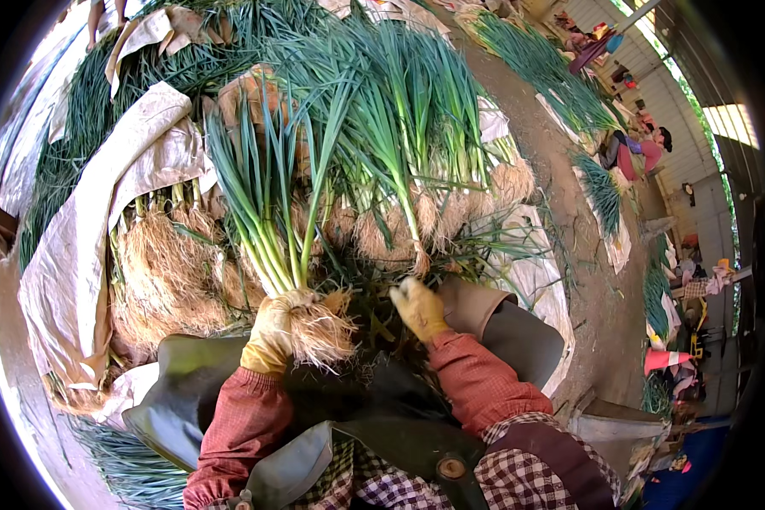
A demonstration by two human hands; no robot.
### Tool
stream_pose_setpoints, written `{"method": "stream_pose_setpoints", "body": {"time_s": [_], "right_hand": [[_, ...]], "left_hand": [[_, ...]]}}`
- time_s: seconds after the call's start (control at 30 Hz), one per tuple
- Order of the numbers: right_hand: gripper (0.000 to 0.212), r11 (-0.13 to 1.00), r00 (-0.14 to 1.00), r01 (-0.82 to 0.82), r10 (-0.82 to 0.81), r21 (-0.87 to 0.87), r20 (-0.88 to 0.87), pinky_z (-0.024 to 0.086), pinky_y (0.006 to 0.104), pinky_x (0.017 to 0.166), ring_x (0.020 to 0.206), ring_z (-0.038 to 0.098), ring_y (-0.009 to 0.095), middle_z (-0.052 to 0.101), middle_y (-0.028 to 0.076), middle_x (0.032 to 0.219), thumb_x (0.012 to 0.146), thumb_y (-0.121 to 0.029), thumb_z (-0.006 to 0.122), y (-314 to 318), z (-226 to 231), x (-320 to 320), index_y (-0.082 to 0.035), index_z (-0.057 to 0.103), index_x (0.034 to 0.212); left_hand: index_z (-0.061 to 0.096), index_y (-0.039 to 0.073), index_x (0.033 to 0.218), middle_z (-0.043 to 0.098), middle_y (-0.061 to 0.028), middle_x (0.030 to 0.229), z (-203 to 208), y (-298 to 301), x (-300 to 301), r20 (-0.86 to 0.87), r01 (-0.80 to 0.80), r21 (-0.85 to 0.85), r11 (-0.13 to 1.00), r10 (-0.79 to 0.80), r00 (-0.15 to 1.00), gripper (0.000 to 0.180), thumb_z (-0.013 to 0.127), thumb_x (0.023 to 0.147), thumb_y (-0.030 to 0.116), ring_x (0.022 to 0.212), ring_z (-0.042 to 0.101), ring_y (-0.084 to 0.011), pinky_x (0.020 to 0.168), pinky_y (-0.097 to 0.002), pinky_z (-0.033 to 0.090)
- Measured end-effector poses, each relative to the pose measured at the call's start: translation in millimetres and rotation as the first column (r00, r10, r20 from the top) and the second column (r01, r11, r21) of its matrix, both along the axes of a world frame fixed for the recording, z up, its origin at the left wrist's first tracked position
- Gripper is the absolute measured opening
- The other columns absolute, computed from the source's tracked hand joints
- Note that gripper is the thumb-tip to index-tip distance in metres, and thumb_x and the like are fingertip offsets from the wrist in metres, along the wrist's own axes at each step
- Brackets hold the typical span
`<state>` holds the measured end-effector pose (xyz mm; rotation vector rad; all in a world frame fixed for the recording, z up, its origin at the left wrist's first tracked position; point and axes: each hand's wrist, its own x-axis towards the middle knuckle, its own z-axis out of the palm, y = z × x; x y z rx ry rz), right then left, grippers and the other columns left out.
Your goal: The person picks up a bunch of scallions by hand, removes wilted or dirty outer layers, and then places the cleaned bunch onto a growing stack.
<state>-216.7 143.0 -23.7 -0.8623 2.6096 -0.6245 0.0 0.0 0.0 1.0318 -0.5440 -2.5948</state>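
The left hand (269, 336), in a yellowish glove, is clamped around the white lower stems of a bunch of green onions (272, 255). The bunch stands tilted to the left in front of the person, its pale roots on the near side and its leaves toward the far side; the glove hides part of the stems. The right hand (419, 310), also gloved, has its fingers curled in, near the roots of a loose stalk (410, 212); whether it grips anything cannot be told. The space between the knees is too dark to make out.

On the left, a pale cloth (68, 293) is folded partly over a rooted heap (166, 272), hiding much of its leaves. Farther off, more onions (408, 93) lie in a dense pile. At the far left, a person's legs (95, 24) are cut off by the edge. At the near right, a grey box-like thing (616, 422) is partly cut off, and its contents cannot be made out.
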Motion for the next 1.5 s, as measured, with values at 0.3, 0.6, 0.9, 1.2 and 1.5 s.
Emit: {"method": "stream_pose_setpoints", "body": {"time_s": [0.3, 0.6, 0.9, 1.2, 1.5], "right_hand": [[0.013, 0.901, 0.725, 0.366, -0.12, -0.232, 0.678, 0.04, 0.0218, 0.037, 0.048, 0.052, 0.012, 0.06, 0.006, 0.071, 0.078, -0.016, 0.062, -61.8, -27.3, -11.0, -0.005, 0.061, 0.085], [0.031, 0.927, 0.977, -0.022, 0.099, -0.375, 0.188, 0.043, 0.0328, 0.056, 0.06, 0.057, 0.023, 0.058, 0.016, 0.066, 0.077, -0.028, 0.058, -84.3, 4.3, 56.7, 0.002, 0.058, 0.083], [0.017, 0.552, 0.864, 0.4, 0.041, -0.732, 0.502, 0.031, 0.0159, 0.038, 0.045, 0.038, 0.002, 0.059, 0.003, 0.07, 0.083, -0.021, 0.056, -40.3, 95.9, 38.9, -0.005, 0.058, 0.084], [0.029, 0.752, 0.315, 0.416, 0.409, -0.512, 0.856, 0.03, 0.0154, 0.035, 0.04, 0.038, 0.004, 0.055, 0.002, 0.067, 0.089, -0.029, 0.043, -56.8, -6.3, 67.5, -0.003, 0.054, 0.097], [0.022, 0.819, 0.803, -0.573, 0.557, 0.015, 0.21, 0.045, 0.0382, 0.066, 0.076, 0.058, 0.031, 0.059, 0.019, 0.08, 0.08, -0.023, 0.05, 38.3, -95.1, 45.6, -0.003, 0.056, 0.087]], "left_hand": [[0.055, -0.004, 0.091, 0.057, -0.0103, 0.076, -27.0, 8.5, -20.8, -0.13, 0.04, -0.013, 0.999, -0.042, 0.991, 0.024, 0.054, 0.068, -0.006, 0.069, 0.055, -0.0213, 0.065, -0.0285, 0.047], [0.055, -0.006, 0.091, 0.056, -0.01, 0.072, -36.2, 27.3, -16.5, 0.037, 0.023, -0.054, 0.998, -0.021, 0.999, 0.024, 0.055, 0.067, -0.008, 0.057, 0.051, -0.0185, 0.054, -0.0273, 0.044], [0.053, -0.007, 0.087, 0.054, -0.0131, 0.073, -46.0, 24.3, -14.4, 0.053, -0.048, 0.03, 0.998, 0.046, 0.998, 0.022, 0.051, 0.065, -0.007, 0.065, 0.055, -0.0238, 0.056, -0.0326, 0.047], [0.051, -0.006, 0.091, 0.058, -0.0227, 0.09, -17.7, 21.8, -11.1, -0.43, 0.12, 0.26, 0.958, 0.003, 0.903, 0.027, 0.047, 0.065, 0.0, 0.078, 0.056, -0.0302, 0.077, -0.0388, 0.047], [0.051, -0.005, 0.095, 0.056, -0.0231, 0.094, 3.8, 3.9, -11.4, -0.42, 0.087, 0.202, 0.976, 0.006, 0.908, 0.03, 0.049, 0.066, 0.002, 0.085, 0.056, -0.0338, 0.08, -0.0442, 0.046]]}}
